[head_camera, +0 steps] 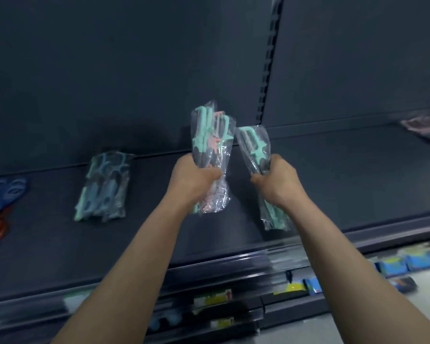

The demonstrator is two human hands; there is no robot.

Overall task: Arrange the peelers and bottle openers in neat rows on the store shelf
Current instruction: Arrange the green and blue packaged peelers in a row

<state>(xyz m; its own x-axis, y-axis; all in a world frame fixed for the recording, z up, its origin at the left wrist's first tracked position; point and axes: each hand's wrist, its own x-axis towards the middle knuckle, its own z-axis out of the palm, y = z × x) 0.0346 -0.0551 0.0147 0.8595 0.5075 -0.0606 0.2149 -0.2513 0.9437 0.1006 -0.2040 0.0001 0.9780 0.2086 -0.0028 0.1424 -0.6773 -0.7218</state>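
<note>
Past the near arms [134, 269], the left hand [194, 177] gripped a peeler bundle [210, 135] and the right hand [276, 182] one pack [252, 145] above the shelf [333, 175]; both would best go flat, just right of the stack [102, 187], edges parallel.

I can read nothing: the clear plastic peeler packs [210, 145] show no legible print, and the yellow-green shelf-edge labels [212, 299] are blurred.
</note>
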